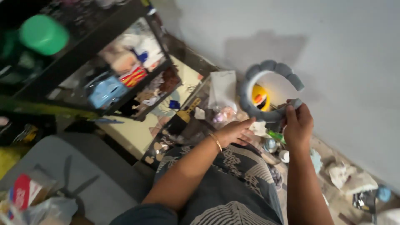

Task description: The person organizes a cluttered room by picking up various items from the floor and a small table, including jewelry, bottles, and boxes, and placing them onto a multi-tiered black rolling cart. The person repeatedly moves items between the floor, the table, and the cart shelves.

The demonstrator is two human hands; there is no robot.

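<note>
A grey padded headband (266, 66), a curved bumpy arc, is raised in front of the pale wall. My right hand (298, 125) grips one of its ends at the right. My left hand (235, 131), with a thin gold bracelet on the wrist, touches the lower left part of the arc with its fingers. A yellow round object (261, 98) shows through the loop. Below my arms lies a dark patterned cloth (233, 183) over my lap.
A black shelf unit (125, 75) packed with toys and packets stands at the left, with a green lid (43, 34) on top. Bottles, bags and small clutter (216, 112) line the wall base. Black scissors (66, 185) lie on a grey surface at lower left.
</note>
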